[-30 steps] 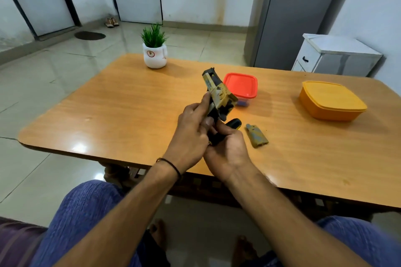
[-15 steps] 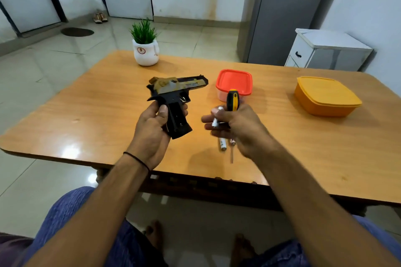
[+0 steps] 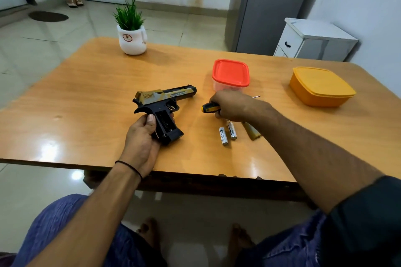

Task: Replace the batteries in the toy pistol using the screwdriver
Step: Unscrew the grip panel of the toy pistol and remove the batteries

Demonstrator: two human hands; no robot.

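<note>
My left hand grips the black handle of the toy pistol, a black and tan gun lying sideways with its barrel to the right and its battery compartment open and facing up. My right hand is closed around the yellow and black screwdriver, held low over the table, its metal tip sticking out to the right. Two silver batteries lie on the table just below that hand. The tan compartment cover rests beside them, partly hidden by my forearm.
A red-lidded clear box stands just behind my right hand. An orange lidded box sits far right. A white pot with a green plant is at the back left of the wooden table.
The batteries have left my right hand and now lie on the table. That hand turned the screwdriver sideways and lowered it. My left hand brought the pistol down toward the table.
</note>
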